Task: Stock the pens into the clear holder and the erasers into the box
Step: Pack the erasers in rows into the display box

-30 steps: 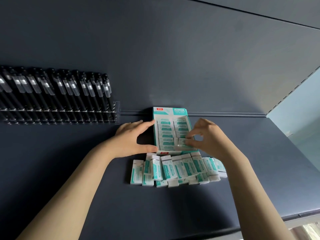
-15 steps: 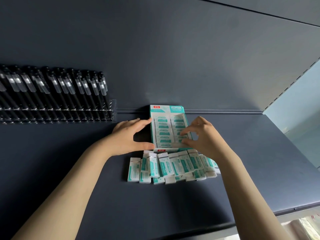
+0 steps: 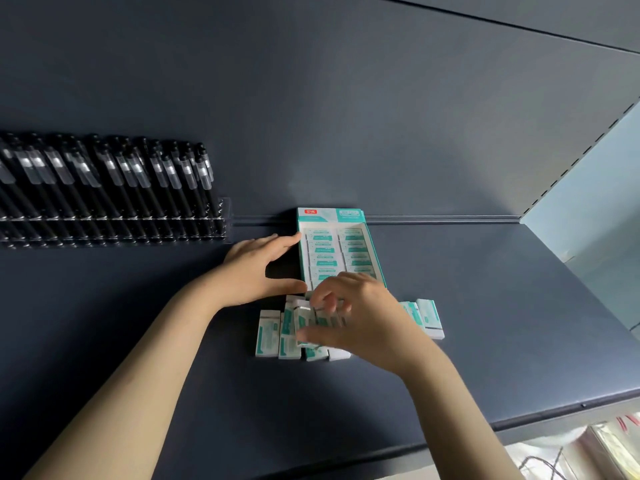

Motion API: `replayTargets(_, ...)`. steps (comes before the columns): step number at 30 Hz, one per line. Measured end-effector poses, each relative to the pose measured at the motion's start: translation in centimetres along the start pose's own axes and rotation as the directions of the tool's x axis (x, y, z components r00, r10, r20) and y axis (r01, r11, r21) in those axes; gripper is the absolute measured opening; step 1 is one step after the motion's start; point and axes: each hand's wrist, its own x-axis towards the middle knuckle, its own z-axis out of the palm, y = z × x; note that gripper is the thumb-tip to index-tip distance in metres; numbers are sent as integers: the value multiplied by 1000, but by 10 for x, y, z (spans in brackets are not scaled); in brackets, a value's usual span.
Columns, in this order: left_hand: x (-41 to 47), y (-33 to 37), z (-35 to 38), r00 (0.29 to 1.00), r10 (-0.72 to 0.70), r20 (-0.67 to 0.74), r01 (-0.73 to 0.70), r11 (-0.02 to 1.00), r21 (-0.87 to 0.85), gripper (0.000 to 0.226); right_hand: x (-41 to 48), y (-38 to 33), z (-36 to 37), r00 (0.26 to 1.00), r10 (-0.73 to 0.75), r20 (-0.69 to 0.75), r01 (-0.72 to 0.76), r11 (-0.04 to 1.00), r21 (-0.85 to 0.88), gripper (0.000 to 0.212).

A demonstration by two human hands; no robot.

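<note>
1. The box [image 3: 330, 214] lies on the dark shelf [image 3: 502, 306] with its back end against the rear panel [image 3: 346, 98]. Two columns of packed erasers [image 3: 322, 251] fill it, though its near end is hidden behind the right hand.
2. The left hand [image 3: 254, 270] is spread and holds nothing. Its straight fingers lie along the box's left wall and the thumb reaches to the near left corner.
3. The right hand [image 3: 363, 318] is on the heap of loose erasers [image 3: 268, 332] just in front of the box. Its fingers curl over them and its thumb comes in from the near side, pinching one or more (motion blur hides how many, and which).
4. That hand covers the middle of the heap. A few erasers show to its left and two stick out at its right.
5. The pens [image 3: 104, 174], black with clear caps, lean in the clear holder [image 3: 223, 220] at the far left, apart from the box. The row is cut off at the left edge of view.
6. Print on the box and wrappers is too small to read. The pale clutter [image 3: 571, 452] below the shelf's front edge is too blurred to name.
</note>
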Motion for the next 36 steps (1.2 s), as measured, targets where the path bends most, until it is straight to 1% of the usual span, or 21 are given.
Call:
replayTargets(3, 1, -2, 1, 1000, 5, -5, -6, 1000, -15, 93, 2, -2, 7, 1000, 19, 20, -17, 995, -94, 45)
replayTargets(6, 3, -6, 1, 1000, 21, 2, -21, 999, -30, 105, 3, -4, 7, 998, 38, 40, -33, 991, -129, 46)
replayTargets(8, 3, -6, 2, 1000, 28, 2, -28, 999, -34, 103, 2, -5, 8, 998, 23, 56, -15, 990, -137, 45)
replayTargets(12, 5, -8, 2, 999, 52, -7, -52, 997, -62, 112, -2, -5, 9, 995, -32, 100, 43, 993, -112, 42)
replayTargets(14, 6, -10, 3, 997, 65, -29, -68, 991, -119, 107, -4, -5, 9, 993, -59, 106, 72, 990, -121, 40)
replayTargets(17, 10, -14, 6, 997, 40, -70, -55, 974, -218, 89, -8, -9, 8, 993, -76, 93, 86, 991, -106, 36)
replayTargets(19, 13, -13, 8, 992, 13, -122, -39, 976, -213, 79, -11, -10, 10, 994, -61, 95, 67, 996, -64, 36)
replayTargets(21, 16, -9, 8, 984, -26, -176, -9, 981, -194, 73, -12, -9, 14, 996, -54, 68, 54, 999, 7, 36)
replayTargets(22, 18, -7, 8, 981, -44, -190, 8, 983, -185, 74, -12, -8, 13, 998, -47, 34, 44, 995, 89, 36)
replayTargets(24, 18, -4, 7, 979, -44, -200, 15, 989, -146, 80, -11, -1, 4, 997, -8, -78, 29, 961, 276, 34)
replayTargets(25, 18, -2, 6, 979, -34, -203, 13, 994, -105, 80, -9, 6, -4, 990, 17, -138, 27, 950, 310, 32)
replayTargets(27, 19, 1, 3, 980, -33, -195, 26, 999, -39, 70, -2, 24, -24, 978, 42, -206, 11, 968, 250, 29)
replayTargets(29, 19, 2, 2, 985, -30, -169, 26, 999, -24, 63, 7, 41, -42, 985, 70, -159, -47, 989, 141, 29)
replayTargets(31, 18, 2, 1, 987, -22, -161, 18, 999, -26, 61, 14, 55, -54, 993, 105, -51, -103, 994, 40, 26)
replayTargets(33, 18, 1, 2, 984, -16, -175, 13, 1000, -19, 60, 19, 59, -59, 991, 126, 47, -126, 992, 4, 22)
replayTargets(36, 20, -1, 5, 979, 0, -205, 5, 1000, 23, 61, 27, 56, -59, 989, 98, 111, -96, 995, -23, 19)
